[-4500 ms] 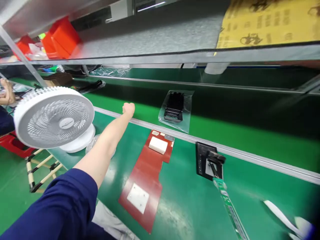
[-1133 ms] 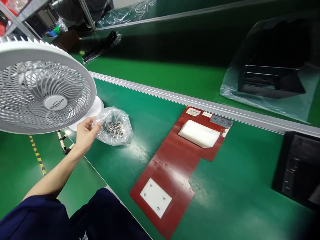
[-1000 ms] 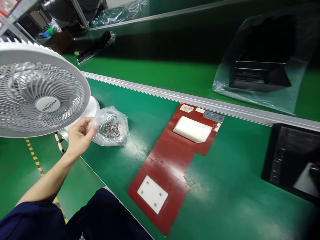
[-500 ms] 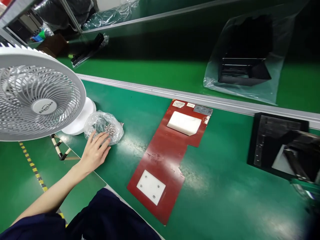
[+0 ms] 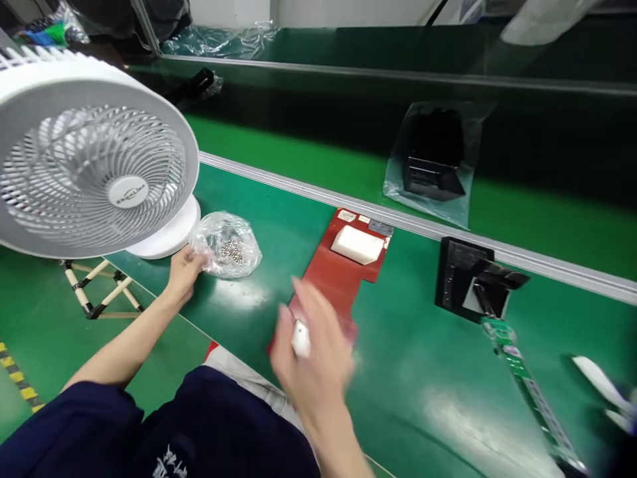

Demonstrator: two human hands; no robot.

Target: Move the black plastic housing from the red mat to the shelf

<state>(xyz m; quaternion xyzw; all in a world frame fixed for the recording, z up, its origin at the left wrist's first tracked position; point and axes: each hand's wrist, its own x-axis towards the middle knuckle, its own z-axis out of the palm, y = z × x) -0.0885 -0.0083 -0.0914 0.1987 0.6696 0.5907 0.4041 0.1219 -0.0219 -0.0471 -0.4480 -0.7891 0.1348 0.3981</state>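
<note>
My left hand [image 5: 183, 268] grips the left edge of a clear plastic bag [image 5: 227, 243] of small metal parts, which lies on the green bench beside the fan's base. My right hand [image 5: 314, 352] is blurred, with its fingers apart. It hovers over the near end of a red board [image 5: 332, 282]. A white patch of the board's near plate shows through the blur. A white block [image 5: 357, 244] sits on the board's far end.
A white desk fan [image 5: 94, 166] stands at the left. A black fixture [image 5: 468, 279] with a long green circuit strip [image 5: 527, 388] lies at the right. A bagged black part [image 5: 434, 169] rests on the conveyor beyond the aluminium rail [image 5: 279, 180].
My left hand shifted from lying flat on the bag to gripping its left edge. My right hand came into view over the red board. The view pulled back.
</note>
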